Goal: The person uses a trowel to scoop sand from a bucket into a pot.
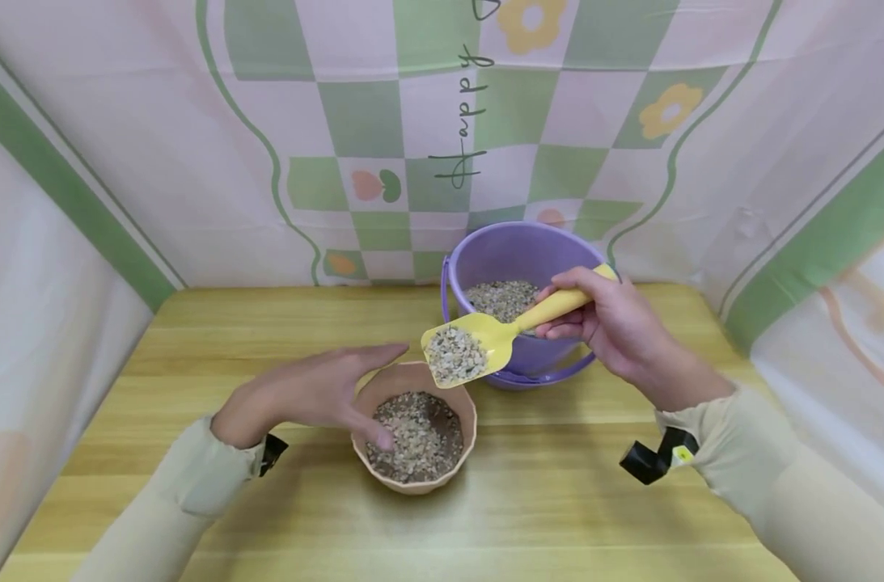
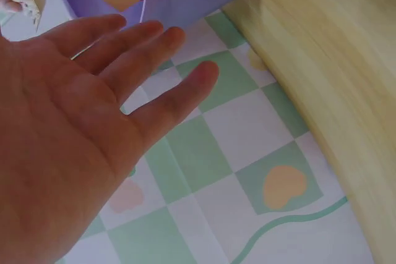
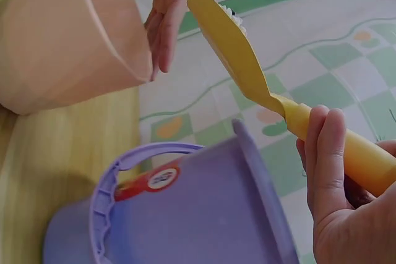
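Note:
In the head view my right hand [image 1: 616,327] grips the handle of a yellow shovel [image 1: 498,339], its scoop loaded with pale gravel [image 1: 456,356]. The scoop hangs between a purple bucket [image 1: 529,250] and a peach faceted pot [image 1: 467,440], over the pot's far right rim. Gravelly grains [image 1: 416,453] partly fill the pot, and more gravel [image 1: 501,297] lies inside the bucket. My left hand [image 1: 318,388] is at the pot's left side, fingers extended and thumb over the opening; the left wrist view shows the palm [image 2: 68,109] holding nothing. Whether it touches the rim cannot be told.
Everything stands on a wooden table [image 1: 267,517]. A checkered cloth [image 1: 442,121] hangs behind its far edge, with more cloth at both sides. The bucket's purple handle [image 3: 102,202] is folded down against its front.

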